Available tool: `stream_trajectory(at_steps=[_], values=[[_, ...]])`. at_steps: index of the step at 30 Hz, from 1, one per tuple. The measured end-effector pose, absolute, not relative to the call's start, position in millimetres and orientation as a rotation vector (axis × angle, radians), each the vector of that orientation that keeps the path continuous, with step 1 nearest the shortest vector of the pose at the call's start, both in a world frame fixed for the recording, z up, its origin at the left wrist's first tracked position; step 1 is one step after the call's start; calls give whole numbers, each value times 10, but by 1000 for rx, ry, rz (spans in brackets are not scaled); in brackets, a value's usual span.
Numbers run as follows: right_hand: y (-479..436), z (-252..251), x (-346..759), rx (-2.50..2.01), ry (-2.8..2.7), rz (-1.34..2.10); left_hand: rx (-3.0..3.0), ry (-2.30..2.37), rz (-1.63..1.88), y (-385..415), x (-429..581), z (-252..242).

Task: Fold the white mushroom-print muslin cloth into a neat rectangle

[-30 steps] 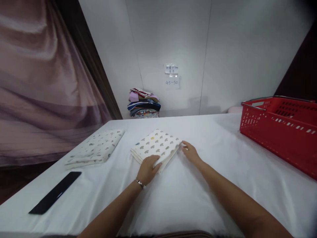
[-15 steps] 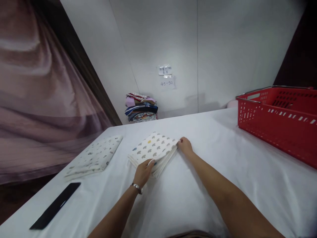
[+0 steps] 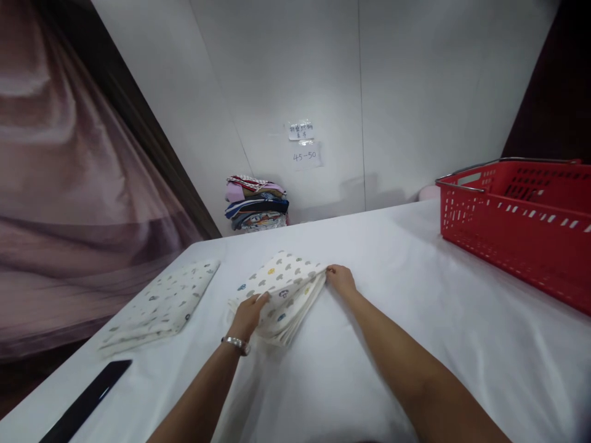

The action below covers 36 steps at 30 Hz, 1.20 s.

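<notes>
A white cloth (image 3: 289, 289) with grey, yellow and blue mushroom-like prints lies folded in layers on the white-covered table. My left hand (image 3: 249, 314), with a silver band at the wrist, pinches the near edge of its top layer and lifts it. Under that lifted edge more printed layers show. My right hand (image 3: 340, 280) is closed on the cloth's right corner. To the left lies a second folded white cloth (image 3: 161, 304) with small dark prints, apart from both hands.
A red plastic basket (image 3: 512, 227) with a metal handle stands at the right. At the front left lies a flat black object (image 3: 87, 400). Behind the table is a stack of folded fabrics (image 3: 256, 206), below paper signs (image 3: 305, 154) on the wall. A pinkish curtain (image 3: 83, 203) hangs left.
My left hand has raised the top layer's near edge and drawn it away from the layers below, baring more print. My right hand still grips the corner. The view has shifted slightly.
</notes>
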State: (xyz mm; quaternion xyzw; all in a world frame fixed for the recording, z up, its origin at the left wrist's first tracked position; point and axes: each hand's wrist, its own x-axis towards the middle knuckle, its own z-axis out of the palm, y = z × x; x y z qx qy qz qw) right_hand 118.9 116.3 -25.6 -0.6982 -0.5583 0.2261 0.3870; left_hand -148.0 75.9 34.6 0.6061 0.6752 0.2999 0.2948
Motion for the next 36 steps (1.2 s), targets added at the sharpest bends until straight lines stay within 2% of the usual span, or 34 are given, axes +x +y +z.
stream_trajectory(at_steps=[8, 11, 16, 24, 36], values=[[1108, -250, 1144, -1793, -1472, 539, 1925, 1703, 471, 593, -1375, 523], [1129, -264, 1140, -1780, -1481, 545, 2138, 1787, 340, 566, -1067, 535], [1121, -281, 1155, -1720, -1508, 537, 2539, 1664, 231, 765, -351, 395], [1131, -262, 1181, -1709, -1524, 510, 2412, 1812, 87, 1422, -190, 388], [1186, -278, 1106, -1770, -1556, 438, 2361, 1801, 84, 1554, -243, 385]])
